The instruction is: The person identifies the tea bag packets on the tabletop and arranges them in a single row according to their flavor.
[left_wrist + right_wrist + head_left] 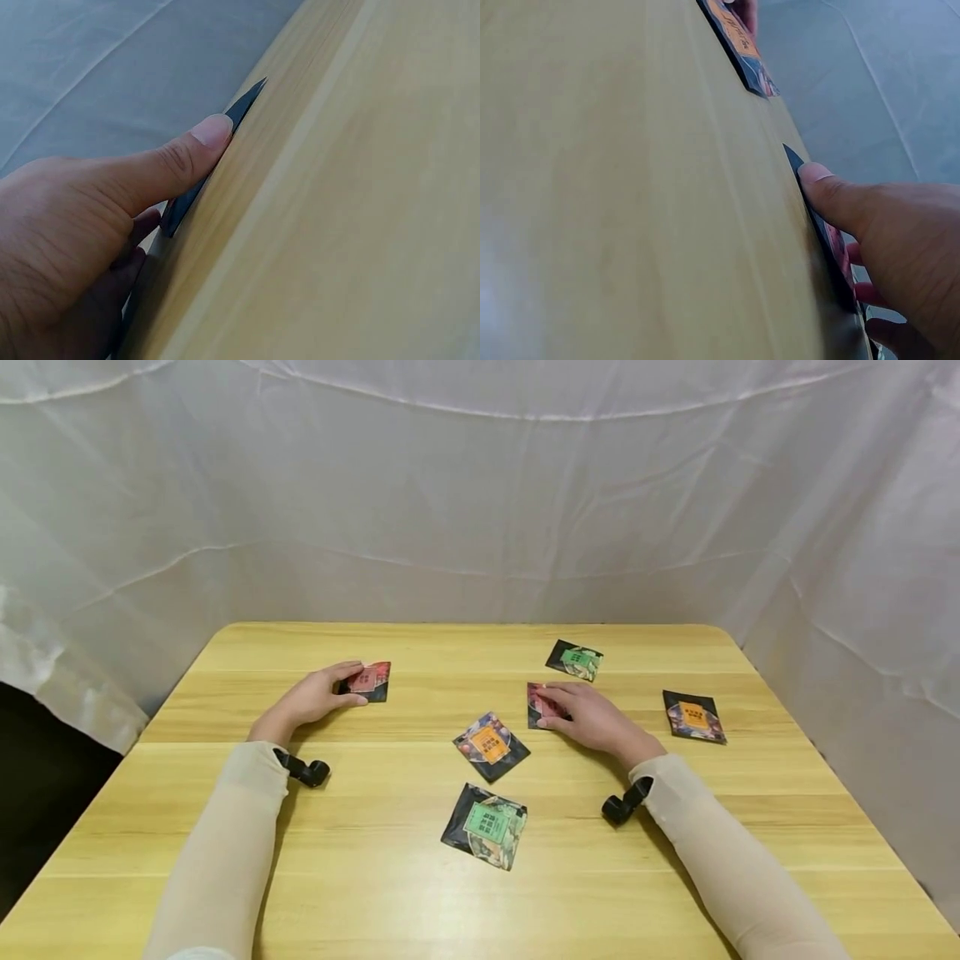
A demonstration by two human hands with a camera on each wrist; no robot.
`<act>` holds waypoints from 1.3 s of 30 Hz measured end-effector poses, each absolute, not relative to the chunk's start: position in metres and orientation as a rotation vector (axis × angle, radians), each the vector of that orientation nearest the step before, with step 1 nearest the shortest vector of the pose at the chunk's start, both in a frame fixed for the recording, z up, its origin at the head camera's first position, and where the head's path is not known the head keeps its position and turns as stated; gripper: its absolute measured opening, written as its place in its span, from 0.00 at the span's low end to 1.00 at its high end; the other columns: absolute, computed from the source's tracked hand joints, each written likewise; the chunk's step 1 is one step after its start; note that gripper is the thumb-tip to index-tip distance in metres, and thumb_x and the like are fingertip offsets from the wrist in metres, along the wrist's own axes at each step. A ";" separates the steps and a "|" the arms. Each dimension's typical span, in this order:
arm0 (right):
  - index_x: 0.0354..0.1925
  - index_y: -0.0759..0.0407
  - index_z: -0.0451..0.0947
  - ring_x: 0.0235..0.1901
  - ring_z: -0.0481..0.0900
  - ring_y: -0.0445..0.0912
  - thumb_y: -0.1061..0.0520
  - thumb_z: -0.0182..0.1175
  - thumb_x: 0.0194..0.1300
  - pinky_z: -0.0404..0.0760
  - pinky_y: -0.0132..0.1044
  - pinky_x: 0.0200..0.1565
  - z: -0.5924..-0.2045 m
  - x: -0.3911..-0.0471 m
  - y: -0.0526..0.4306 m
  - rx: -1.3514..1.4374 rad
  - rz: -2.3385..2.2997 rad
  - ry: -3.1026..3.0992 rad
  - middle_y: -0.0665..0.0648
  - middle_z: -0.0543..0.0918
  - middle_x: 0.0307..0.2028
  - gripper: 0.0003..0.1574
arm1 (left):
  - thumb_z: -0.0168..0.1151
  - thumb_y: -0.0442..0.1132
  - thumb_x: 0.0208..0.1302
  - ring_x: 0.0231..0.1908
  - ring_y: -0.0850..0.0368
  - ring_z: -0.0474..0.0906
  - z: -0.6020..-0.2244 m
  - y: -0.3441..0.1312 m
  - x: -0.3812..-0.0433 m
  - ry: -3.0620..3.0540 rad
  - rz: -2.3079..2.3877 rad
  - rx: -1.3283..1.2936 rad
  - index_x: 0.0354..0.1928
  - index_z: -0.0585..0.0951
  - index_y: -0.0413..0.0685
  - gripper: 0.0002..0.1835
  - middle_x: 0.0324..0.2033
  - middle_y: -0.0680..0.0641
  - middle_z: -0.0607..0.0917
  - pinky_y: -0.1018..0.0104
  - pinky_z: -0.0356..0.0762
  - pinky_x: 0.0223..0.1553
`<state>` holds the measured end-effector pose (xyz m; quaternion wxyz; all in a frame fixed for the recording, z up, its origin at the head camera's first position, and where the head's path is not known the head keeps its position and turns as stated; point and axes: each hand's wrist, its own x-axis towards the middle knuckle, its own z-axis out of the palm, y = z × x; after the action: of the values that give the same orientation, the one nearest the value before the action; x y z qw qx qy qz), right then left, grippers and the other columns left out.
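Presumably for control, the left hand (311,695) pinches one red packet (378,681), the right hand (592,718) a second packet (534,702), fingers (341,671) opposing thumbs (176,161).

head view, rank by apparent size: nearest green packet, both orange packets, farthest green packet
Largest: nearest green packet
Next: middle orange packet and right orange packet, too alike to rank
Smallest: farthest green packet
Nearness to the camera affects this.
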<state>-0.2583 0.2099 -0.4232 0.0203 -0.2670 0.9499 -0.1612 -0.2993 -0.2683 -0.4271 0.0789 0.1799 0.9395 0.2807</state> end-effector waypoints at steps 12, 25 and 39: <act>0.72 0.53 0.65 0.69 0.60 0.59 0.34 0.54 0.69 0.57 0.57 0.68 -0.422 -0.271 0.201 -0.806 -0.425 2.932 0.60 0.66 0.69 0.41 | 0.64 0.63 0.61 0.70 0.34 0.54 -0.438 -0.275 -0.304 2.917 0.872 0.512 0.72 0.65 0.43 0.45 0.69 0.35 0.64 0.38 0.51 0.68; 0.71 0.57 0.66 0.66 0.66 0.57 0.35 0.56 0.69 0.63 0.52 0.67 -0.414 -0.290 0.184 -0.917 -0.346 2.926 0.61 0.70 0.66 0.42 | 0.64 0.67 0.58 0.71 0.34 0.48 -0.436 -0.270 -0.308 2.932 0.826 0.504 0.74 0.63 0.46 0.49 0.72 0.38 0.61 0.33 0.47 0.67; 0.71 0.55 0.66 0.65 0.67 0.56 0.37 0.55 0.70 0.65 0.51 0.66 -0.415 -0.303 0.161 -0.964 -0.309 2.863 0.60 0.71 0.65 0.40 | 0.65 0.62 0.60 0.72 0.35 0.45 -0.439 -0.263 -0.308 2.869 0.880 0.488 0.74 0.62 0.46 0.46 0.71 0.36 0.61 0.33 0.47 0.67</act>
<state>-0.3028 0.1608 -0.4148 0.0522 -0.3170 0.9415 -0.1018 -0.3076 -0.2628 -0.4393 0.0507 0.1602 0.9424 0.2891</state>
